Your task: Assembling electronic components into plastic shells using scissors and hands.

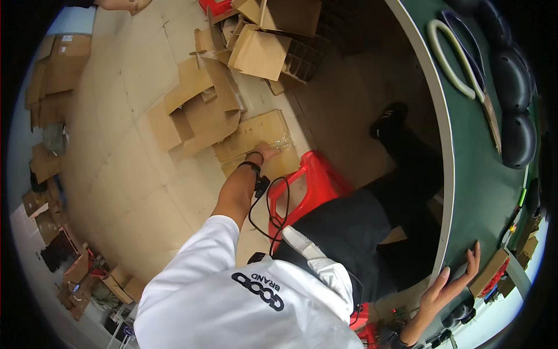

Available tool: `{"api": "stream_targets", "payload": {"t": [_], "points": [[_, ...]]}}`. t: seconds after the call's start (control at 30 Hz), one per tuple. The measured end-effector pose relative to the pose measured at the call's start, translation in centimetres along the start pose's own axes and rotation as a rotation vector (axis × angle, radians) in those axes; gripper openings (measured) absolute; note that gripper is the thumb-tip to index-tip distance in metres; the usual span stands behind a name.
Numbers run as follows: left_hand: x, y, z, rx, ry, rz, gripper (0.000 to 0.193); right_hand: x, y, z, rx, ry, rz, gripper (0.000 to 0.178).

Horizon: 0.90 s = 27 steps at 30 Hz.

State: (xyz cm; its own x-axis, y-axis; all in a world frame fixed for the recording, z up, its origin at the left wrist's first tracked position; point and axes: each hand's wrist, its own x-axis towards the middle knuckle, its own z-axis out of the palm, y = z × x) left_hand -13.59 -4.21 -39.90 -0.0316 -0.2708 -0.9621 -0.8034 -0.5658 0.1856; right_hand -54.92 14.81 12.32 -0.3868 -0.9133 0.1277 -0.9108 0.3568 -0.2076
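Note:
My left hand [267, 152] reaches down to a flat, closed cardboard box [250, 132] with clear tape on the floor, and lies against its top. The fingers look stretched out, though they show only small. A dark band and a small black device with a looped cable [271, 203] sit at the left wrist. At the lower right my right hand [450, 286] rests at the edge of the green tabletop [479, 200], fingers apart and nothing in them. Scissors with pale and dark handles [465, 64] lie farther along that tabletop, beside several black rounded pieces [517, 110].
A red plastic stool [311, 183] stands between my left arm and the table. Beyond the flat box lie an opened cardboard box [203, 116] and a heap of cardboard with dividers [261, 51]. More cartons [68, 64] line the left side. A shoe [388, 119] shows beneath the table.

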Motion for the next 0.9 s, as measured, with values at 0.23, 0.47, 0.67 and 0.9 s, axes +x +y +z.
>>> {"api": "stream_targets", "payload": {"t": [0.23, 0.47, 0.67, 0.9], "points": [[2.4, -2.9, 1.7, 0.260, 0.317, 0.123, 0.075, 0.8, -0.6, -0.5, 0.115, -0.022, 0.038, 0.057], [-1.4, -3.1, 4.3, 0.214, 0.530, 0.020, 0.052, 0.9, 0.2, -0.1, 0.152, -0.033, -0.027, 0.058], [-1.9, -3.9, 3.3, 0.070, 0.461, 0.070, 0.039, 0.5, -0.4, -0.5, 0.144, -0.025, 0.030, 0.058], [1.1, -6.4, 2.6, 0.147, 0.418, 0.093, 0.037, 0.7, -0.7, -0.9, 0.157, -0.048, 0.021, 0.057]]}}
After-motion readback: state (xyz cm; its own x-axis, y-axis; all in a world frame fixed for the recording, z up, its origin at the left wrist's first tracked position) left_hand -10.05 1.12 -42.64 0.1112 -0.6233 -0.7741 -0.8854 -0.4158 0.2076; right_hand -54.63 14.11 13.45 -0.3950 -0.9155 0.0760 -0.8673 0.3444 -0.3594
